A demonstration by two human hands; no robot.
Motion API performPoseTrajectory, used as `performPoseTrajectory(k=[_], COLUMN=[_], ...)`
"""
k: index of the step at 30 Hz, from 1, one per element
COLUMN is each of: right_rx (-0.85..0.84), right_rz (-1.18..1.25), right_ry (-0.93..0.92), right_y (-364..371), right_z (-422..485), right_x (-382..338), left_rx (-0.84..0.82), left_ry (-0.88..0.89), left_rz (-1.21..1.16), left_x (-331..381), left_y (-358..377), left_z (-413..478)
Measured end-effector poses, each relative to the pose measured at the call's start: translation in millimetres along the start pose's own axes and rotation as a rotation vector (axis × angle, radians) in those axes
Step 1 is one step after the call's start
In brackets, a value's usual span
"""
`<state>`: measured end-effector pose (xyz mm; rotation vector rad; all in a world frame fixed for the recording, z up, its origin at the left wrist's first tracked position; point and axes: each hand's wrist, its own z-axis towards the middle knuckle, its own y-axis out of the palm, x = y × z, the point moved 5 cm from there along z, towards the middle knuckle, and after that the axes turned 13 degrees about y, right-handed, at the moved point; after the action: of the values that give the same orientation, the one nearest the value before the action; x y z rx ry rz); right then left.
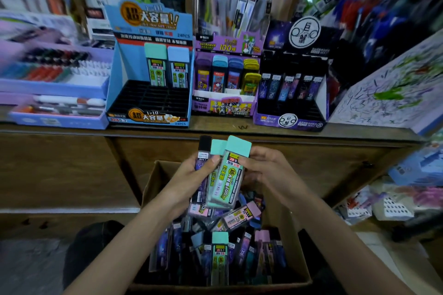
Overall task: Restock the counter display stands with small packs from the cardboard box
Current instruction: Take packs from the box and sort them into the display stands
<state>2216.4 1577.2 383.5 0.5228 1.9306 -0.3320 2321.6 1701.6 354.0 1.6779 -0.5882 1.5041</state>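
Note:
Above the open cardboard box [153, 182] my left hand [194, 175] grips a bunch of small packs: a black-capped one [203, 148] and a teal-capped one [217, 148]. My right hand [266, 170] holds the front teal-capped pack [230, 175] from the right side. Many more packs [220, 254] lie loose in the box. On the counter stand three display stands: a blue one [148, 103] with two packs at its back, a purple one [225, 79] with several coloured packs, and a dark one [291, 93] with a row of packs.
The wooden counter edge [215, 132] runs across just beyond the box. Purple trays of pens [52, 79] sit at the left. A scribbled-on board [393, 88] leans at the right. Shelves of stationery fill the background, and more goods lie low at the right [388, 203].

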Motion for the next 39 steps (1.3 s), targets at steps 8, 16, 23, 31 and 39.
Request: performPoseTrajectory(k=[8,16,23,31,39], right_rx=[0.047,0.117,0.326,0.281,0.377], right_rz=[-0.019,-0.049,-0.532,-0.565,-0.714], right_ry=[-0.168,-0.374,-0.502,-0.455,-0.43], right_y=[16.1,73.3,124.1,133.3,139.0], right_z=[10.6,56.4,119.7,146.0,158.3], right_x=[-85.3,-187.7,-210.9,-196.0,-182.9], left_rx=[0.117,0.312,0.372,0.397,0.393], left_ry=[0.247,0.343,0.367,0.369,0.378], left_rz=[0.128,0.209,0.149,0.135,0.119], left_x=[66.3,117.3,123.0,119.5,119.8], left_y=[-37.2,-120.7,-167.1,-182.9,-184.2], left_z=[20.9,17.5,2.5,1.4,6.4])
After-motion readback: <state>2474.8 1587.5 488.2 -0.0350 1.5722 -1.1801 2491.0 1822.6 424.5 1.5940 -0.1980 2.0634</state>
